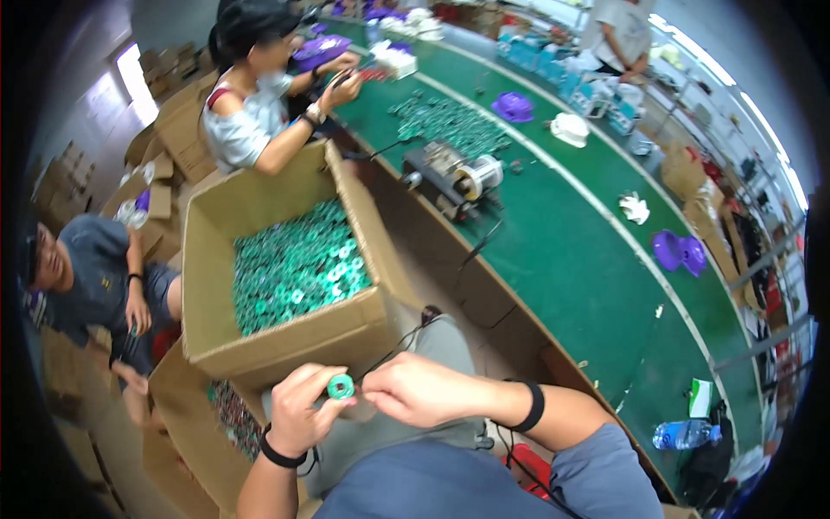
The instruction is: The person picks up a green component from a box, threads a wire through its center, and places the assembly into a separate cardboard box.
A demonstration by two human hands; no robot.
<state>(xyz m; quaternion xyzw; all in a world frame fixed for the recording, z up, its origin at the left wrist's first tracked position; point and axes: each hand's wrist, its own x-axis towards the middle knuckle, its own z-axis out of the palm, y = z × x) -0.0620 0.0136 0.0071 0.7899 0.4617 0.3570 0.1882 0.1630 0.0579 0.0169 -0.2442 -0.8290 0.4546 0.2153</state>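
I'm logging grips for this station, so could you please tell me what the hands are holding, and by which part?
The left hand pinches a small green ring by its outer rim between the fingertips. The right hand touches the ring's right side; whether it grips anything cannot be told.

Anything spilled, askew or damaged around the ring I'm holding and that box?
Nothing stands out. The left hand holds one green ring, the right hand pinching beside it. The cardboard box is whole, its green rings inside.

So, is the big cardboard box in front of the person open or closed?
Open. The cardboard box has its flaps standing up, and many small green rings inside it show from above.
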